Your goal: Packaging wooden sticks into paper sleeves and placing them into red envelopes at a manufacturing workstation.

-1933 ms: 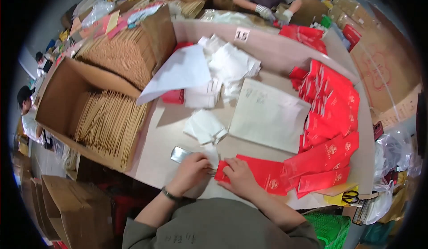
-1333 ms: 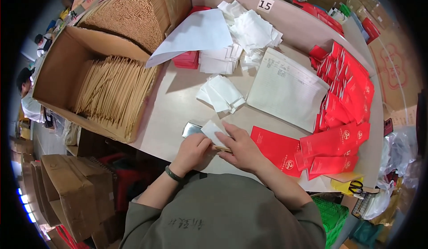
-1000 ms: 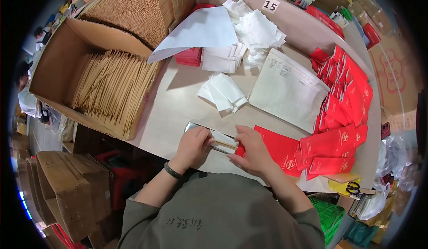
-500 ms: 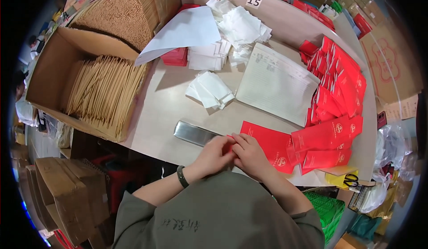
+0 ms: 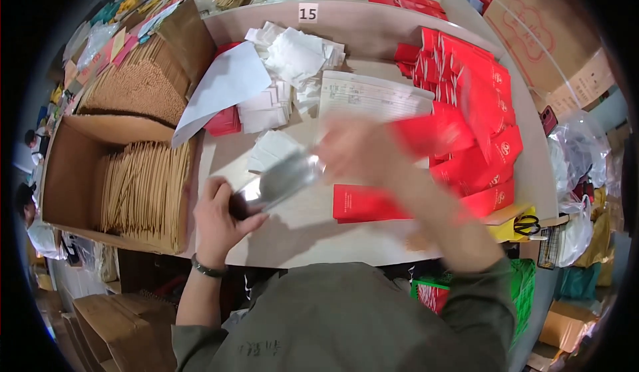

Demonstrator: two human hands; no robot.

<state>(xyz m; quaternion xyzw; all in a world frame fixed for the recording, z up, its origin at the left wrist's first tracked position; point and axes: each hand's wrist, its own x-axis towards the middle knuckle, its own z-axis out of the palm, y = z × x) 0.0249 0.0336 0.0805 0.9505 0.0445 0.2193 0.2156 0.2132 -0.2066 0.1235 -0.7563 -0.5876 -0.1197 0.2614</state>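
My left hand (image 5: 218,215) is closed on the near left end of a long, shiny silver metal case (image 5: 286,178), which is raised and tilted above the table. My right hand (image 5: 353,149) is smeared by motion at the case's other end, so its fingers cannot be read. A blurred red paper packet (image 5: 426,134) lies beside my right wrist; whether I hold it cannot be made out. Below my right forearm, red packets (image 5: 363,202) lie flat on the table. A heap of red packets (image 5: 489,99) fills the right side.
A cardboard box of thin brown sticks (image 5: 143,189) stands at left, with bundled sticks (image 5: 136,82) behind it. White paper packets (image 5: 293,56), a white sheet (image 5: 229,82) and an open notebook (image 5: 373,96) occupy the back. Black-handled scissors (image 5: 526,225) lie at right. A co-worker's gloved hands show beyond the partition.
My hands have moved apart, the left to the left and the right up and forward. The metal case has been lifted off the table into my left hand. The view has shifted.
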